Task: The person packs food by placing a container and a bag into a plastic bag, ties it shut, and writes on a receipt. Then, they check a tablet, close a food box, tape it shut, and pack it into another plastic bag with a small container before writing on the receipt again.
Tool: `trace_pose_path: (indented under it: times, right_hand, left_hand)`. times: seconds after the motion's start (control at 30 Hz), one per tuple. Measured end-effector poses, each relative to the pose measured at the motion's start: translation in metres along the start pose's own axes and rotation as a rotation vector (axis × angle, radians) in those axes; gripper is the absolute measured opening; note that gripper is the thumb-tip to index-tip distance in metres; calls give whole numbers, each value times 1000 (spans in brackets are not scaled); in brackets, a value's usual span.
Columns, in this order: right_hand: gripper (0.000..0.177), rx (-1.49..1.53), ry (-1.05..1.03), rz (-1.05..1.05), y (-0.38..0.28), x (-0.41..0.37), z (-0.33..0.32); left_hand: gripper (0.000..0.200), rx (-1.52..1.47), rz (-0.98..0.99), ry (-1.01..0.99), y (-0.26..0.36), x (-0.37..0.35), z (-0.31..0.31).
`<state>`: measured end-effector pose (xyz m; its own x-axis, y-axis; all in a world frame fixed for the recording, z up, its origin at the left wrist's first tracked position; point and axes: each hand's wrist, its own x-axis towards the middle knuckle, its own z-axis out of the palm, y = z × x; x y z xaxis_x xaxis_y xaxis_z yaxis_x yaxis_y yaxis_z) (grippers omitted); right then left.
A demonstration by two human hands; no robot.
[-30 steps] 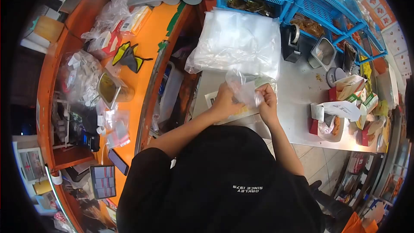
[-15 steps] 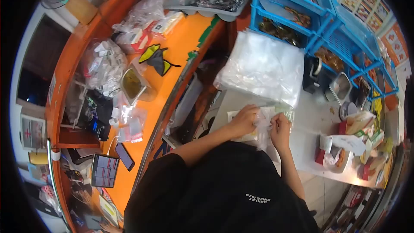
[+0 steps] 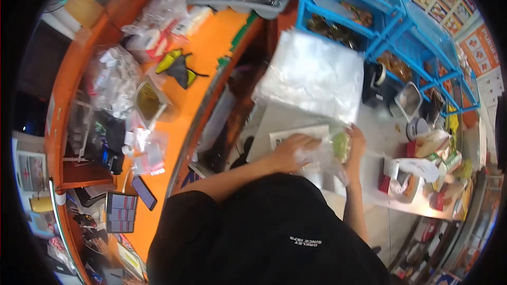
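A clear plastic bag (image 3: 326, 159) hangs between my two hands above the pale table. My left hand (image 3: 293, 152) is closed on the bag's left part, its fingers blurred. On the other side, my right hand (image 3: 356, 145) has its fingers curled at the bag's right edge, beside a green item (image 3: 340, 145) that shows through the plastic. A white printed sheet (image 3: 282, 136) lies on the table behind my left hand. Beyond it spreads a stack of clear plastic bags (image 3: 312, 76).
Blue baskets (image 3: 348, 18) stand behind the bag stack. To the right are a metal container (image 3: 408, 100) and an open box (image 3: 404, 186) with food. On the orange counter (image 3: 203, 47) at left lie a phone (image 3: 144, 192), a tablet (image 3: 121, 212) and a metal tray (image 3: 149, 101).
My hands have moved apart, the left one leftward and the right one slightly up and right. The green item now shows more clearly between them. The whole view has shifted slightly.
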<state>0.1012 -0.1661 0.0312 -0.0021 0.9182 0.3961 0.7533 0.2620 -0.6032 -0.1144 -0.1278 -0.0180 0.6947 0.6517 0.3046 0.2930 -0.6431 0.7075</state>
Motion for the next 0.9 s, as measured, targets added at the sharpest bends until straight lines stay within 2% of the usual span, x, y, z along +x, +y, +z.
trace_pose_path:
  times: [0.07, 0.1, 0.17, 0.2, 0.27, 0.3, 0.43, 0.53, 0.67, 0.73, 0.9]
  right_hand:
    - [63, -87, -269, -107, -23, 2, 6]
    - [65, -155, -410, -142, -28, 2, 8]
    - [66, -144, -468, -137, -24, -5, 15]
    - [66, -128, -494, -145, -24, -6, 18]
    - [70, -111, -511, -118, -27, -10, 19]
    - [70, -142, -510, -136, -29, -12, 20]
    - [70, -191, -577, -151, -39, -11, 19]
    - [62, -172, -630, -131, -43, -7, 17]
    - [62, -160, -635, -141, -40, -6, 18]
    - [69, -182, -679, -156, -37, -6, 18]
    - [68, -141, -654, -132, -34, -8, 21]
  left_hand:
    - [60, 138, 119, -45, -4, -12, -8]
    - [60, 110, 108, -43, 2, -17, -15]
    - [56, 300, 49, -27, 16, -26, -29]
    - [56, 283, 34, -25, 15, -31, -28]
    - [52, 352, 6, 39, 16, -40, -23]
    - [41, 317, -7, 64, 18, -41, -23]
    - [25, 270, -15, 134, 10, -54, -17]
    - [25, 308, -17, 126, 11, -56, -14]
    - [26, 346, 0, 137, 8, -58, -12]
    - [30, 314, 7, 133, 8, -59, -11]
    - [35, 227, -91, 122, 15, -52, -16]
